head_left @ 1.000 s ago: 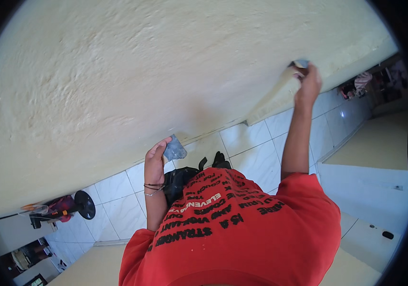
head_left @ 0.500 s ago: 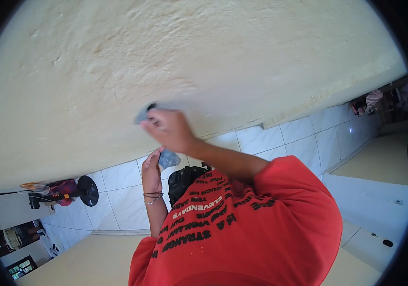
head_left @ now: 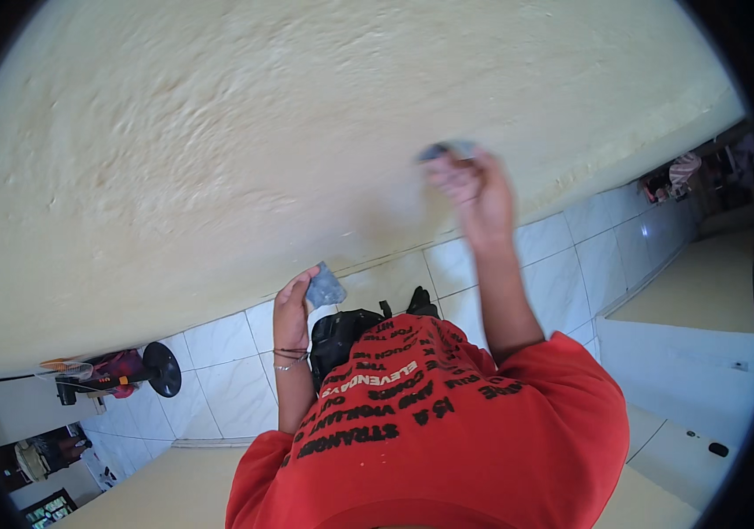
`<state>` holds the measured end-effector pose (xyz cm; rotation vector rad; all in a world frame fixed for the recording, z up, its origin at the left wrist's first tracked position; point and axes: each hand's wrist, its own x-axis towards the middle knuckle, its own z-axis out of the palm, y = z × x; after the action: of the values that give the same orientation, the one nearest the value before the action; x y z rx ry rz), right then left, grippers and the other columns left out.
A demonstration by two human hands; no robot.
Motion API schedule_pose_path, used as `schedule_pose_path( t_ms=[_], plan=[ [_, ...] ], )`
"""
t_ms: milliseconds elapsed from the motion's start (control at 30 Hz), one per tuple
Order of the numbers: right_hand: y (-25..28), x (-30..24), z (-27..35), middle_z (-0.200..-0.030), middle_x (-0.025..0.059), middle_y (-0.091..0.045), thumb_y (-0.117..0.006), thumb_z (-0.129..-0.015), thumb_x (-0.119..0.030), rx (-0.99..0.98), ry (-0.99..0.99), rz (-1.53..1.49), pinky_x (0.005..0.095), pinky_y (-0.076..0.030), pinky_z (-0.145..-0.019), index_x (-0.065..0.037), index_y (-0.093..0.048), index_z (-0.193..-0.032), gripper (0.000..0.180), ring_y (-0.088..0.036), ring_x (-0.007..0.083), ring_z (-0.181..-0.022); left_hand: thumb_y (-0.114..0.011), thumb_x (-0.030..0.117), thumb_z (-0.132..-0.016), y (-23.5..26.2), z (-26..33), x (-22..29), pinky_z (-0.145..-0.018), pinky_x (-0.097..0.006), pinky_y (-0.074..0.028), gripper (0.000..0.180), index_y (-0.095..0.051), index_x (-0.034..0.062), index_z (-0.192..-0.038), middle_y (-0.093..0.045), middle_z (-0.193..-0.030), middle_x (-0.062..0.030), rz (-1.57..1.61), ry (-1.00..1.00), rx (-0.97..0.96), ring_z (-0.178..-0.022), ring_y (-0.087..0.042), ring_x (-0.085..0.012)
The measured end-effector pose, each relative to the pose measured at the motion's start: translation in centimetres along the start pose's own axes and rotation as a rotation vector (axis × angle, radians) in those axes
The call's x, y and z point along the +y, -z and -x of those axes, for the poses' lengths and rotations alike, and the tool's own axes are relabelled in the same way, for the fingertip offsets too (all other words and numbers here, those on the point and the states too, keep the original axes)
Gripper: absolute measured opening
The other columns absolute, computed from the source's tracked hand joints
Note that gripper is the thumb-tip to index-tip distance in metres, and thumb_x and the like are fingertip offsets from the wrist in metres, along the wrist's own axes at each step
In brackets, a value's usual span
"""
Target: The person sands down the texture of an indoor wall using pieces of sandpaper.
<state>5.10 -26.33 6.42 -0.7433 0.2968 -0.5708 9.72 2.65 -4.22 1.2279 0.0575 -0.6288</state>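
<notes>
A cream wall with rough, bumpy plaster fills the upper part of the view. My right hand is raised at the wall, its fingers closed on a flat grey piece with a dark part. Motion blurs this piece, so its kind and whether it touches the wall cannot be made out. Lower and to the left, my left hand, with bracelets at the wrist, pinches a flat, angular blue-grey piece by its left edge. That piece is held apart from the wall.
White marbled tiles cover the floor along the wall's foot. A black fan is at the left, near a dark red cloth-like item. Something black shows just beyond my red shirt. Assorted items sit at the far right.
My right hand has swept rightward and up along the wall with its grey piece. My left hand has stayed nearly in place, and its piece now shows more fully.
</notes>
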Motion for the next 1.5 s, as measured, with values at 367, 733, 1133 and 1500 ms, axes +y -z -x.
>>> schedule_pose_path(
  t_ms=[367, 733, 1133, 1500],
  plan=[
    [3.9, -12.3, -6.0, -0.07, 0.0074, -0.059, -0.049, -0.085, -0.012, 0.359, 0.726, 0.672, 0.0241, -0.042, -0.054, 0.0, -0.057, -0.085, 0.014, -0.057, 0.0131, -0.063, -0.05, 0.018, -0.09, -2.2, -0.8, -0.6, -0.09, -0.026, -0.038, 0.028, -0.06, -0.0032, -0.105, -0.061, -0.104, -0.0082, -0.031, 0.06, -0.086, -0.099, -0.054, -0.0134],
    [-15.7, 12.3, 6.0, -0.067, 0.0132, -0.055, -0.064, -0.077, -0.016, -0.433, 0.636, 0.955, 0.0357, -0.043, -0.051, -0.004, -0.052, -0.073, 0.017, -0.055, 0.0297, -0.059, -0.046, 0.014, -0.091, 5.6, 4.7, 0.6, -0.09, -0.027, -0.04, 0.027, -0.058, -0.0048, -0.106, -0.061, -0.105, -0.0111, 0.056, -0.063, 0.115, -0.098, -0.055, -0.015],
    [-12.8, 6.8, 4.5, -0.085, 0.0146, -0.061, -0.053, -0.088, -0.013, -0.201, 0.159, -0.033, 0.0336, -0.055, -0.066, -0.002, -0.049, -0.092, 0.013, -0.065, 0.0248, -0.079, -0.048, 0.015, -0.09, 4.6, 3.1, 0.5, -0.091, -0.028, -0.039, 0.026, -0.058, -0.0048, -0.105, -0.06, -0.107, -0.0111, 0.067, -0.022, 0.086, -0.099, -0.053, -0.0148],
    [7.1, -14.2, -6.1, -0.069, 0.0088, -0.056, -0.049, -0.086, -0.011, 0.541, 0.664, 0.362, 0.0269, -0.048, -0.049, 0.0, -0.052, -0.084, 0.011, -0.056, 0.0157, -0.06, -0.05, 0.018, -0.09, -3.7, -0.6, -1.9, -0.085, -0.023, -0.039, 0.027, -0.06, -0.0029, -0.105, -0.061, -0.103, -0.0067, -0.011, 0.002, -0.118, -0.094, -0.053, -0.0107]
  ],
)
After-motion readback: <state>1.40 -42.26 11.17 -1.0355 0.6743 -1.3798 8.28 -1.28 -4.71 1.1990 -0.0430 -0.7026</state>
